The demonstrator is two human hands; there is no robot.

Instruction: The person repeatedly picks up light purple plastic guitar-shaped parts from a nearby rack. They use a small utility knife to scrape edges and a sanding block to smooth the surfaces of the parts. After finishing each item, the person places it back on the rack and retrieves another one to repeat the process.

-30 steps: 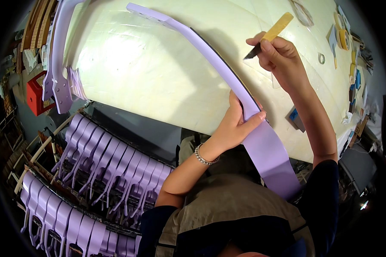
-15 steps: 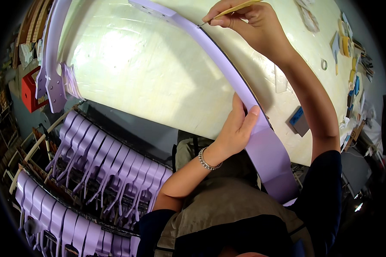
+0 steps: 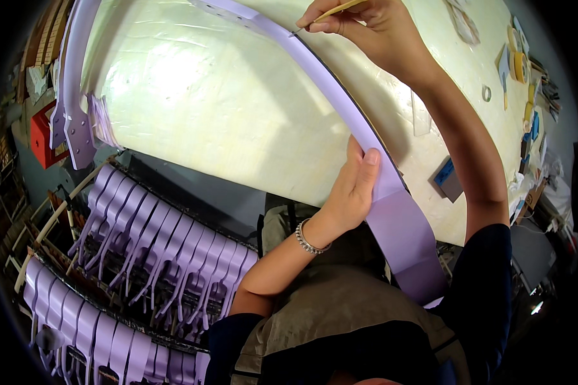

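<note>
2 hands in view, both busy. L hand (image 3: 355, 186) is clamped on 1 long, curved lilac pc (image 3: 348, 115), thumb on top, fingers tucked round the side; 1 beaded bracelet (image 3: 311, 242) on that wrist. R hand (image 3: 374, 31) has its fingers pinched tight on 1 thin yellow-handled tool (image 3: 336, 11), tip at the far edge of the pc, by the upper end of a dark edge strip (image 3: 374, 130). The pc runs diag. across the pale table (image 3: 205, 128), top end out of frame, wide lower end past the table edge, nr the apron (image 3: 347, 295). R side of table: 1 blue/grey block (image 3: 449, 179), 1 clear flat strip (image 3: 421, 115), 1 small ring (image 3: 487, 94), 1 lg yellow tape roll (image 3: 523, 67) among clutter too small to count. Lower L: 2 rows of lilac parts on racks, upper row (image 3: 167, 231) & lower row (image 3: 90, 314), too overlapped for exact nos. Far L: 1 red box (image 3: 40, 138) & at least 2 upright lilac pcs (image 3: 76, 96).
</note>
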